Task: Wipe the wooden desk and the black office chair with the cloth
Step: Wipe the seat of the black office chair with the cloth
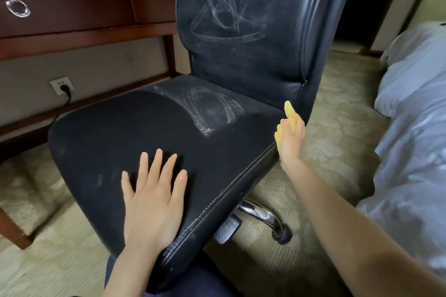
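The black office chair (135,128) fills the middle of the view, with white streaks across the rear of its seat and over its backrest. My left hand (154,198) lies flat on the front of the seat, fingers spread and straight. At the seat's right edge, my right hand (290,140) grips a yellow cloth (289,114), which sticks up above the fingers. The dark wooden desk (84,14) stands behind the chair at the upper left.
The desk drawer carries a metal ring pull (18,8). A wall socket with a black plug (63,86) sits under the desk. A bed with white bedding (415,132) runs along the right. The chair's chrome base and caster (280,229) stand on patterned carpet.
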Demonstrator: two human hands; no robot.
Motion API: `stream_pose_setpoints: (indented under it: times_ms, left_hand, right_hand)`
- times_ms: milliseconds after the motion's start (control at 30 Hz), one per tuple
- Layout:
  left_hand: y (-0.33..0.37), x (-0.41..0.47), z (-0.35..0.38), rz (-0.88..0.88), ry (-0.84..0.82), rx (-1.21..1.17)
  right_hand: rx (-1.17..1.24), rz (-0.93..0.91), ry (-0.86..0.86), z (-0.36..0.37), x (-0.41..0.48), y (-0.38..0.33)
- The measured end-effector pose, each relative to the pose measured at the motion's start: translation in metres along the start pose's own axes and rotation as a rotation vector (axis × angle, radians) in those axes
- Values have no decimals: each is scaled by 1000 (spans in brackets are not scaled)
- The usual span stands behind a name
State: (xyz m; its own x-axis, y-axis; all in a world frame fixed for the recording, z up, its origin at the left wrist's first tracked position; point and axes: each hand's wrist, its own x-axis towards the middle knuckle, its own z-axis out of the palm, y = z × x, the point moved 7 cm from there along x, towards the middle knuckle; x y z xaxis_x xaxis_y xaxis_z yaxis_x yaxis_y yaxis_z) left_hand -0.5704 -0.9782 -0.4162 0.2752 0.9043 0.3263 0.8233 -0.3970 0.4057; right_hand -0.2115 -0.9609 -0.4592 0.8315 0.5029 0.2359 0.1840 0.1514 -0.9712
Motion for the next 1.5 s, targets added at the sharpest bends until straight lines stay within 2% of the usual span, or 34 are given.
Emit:
stream_pose_setpoints:
  times_ms: [133, 300, 400, 500, 633, 867, 1033, 1167, 1300, 1500]
  left_hand:
    - [2, 0, 0, 4, 4, 5]
    - [-3, 0, 0, -30, 10, -23]
    - [-4, -2, 0, -32, 15, -34]
    - [-5, -3, -1, -26, 9, -47]
    - [-5, -2, -3, -15, -1, -63]
    - [-5, -3, -1, -24, -4, -60]
    - [-7, -3, 0, -39, -8, -34]
    - [-6, -1, -1, -38, -7, -38]
    - [-5, -2, -1, -42, -12, -28]
    - [-6, -3, -3, -45, 3, -34]
  right_hand:
    - [-33, -64, -24, 9, -60, -19]
    - [15, -226, -76, 24, -182, -53]
    - [67, -208, -175, 31, -246, -53]
    - [84, -104, -302, 39, -288, -43]
    - [26, -142, -358, 46, -318, -45]
    - [-146, -338, -423, 38, -266, -64]
    - [-493, -472, -512, 43, -176, -85]
    - [-668, -429, -634, 48, -114, -79]
    - [-825, -383, -665, 56, -63, -71]
    - [-1107, -245, -481, 76, 8, -59]
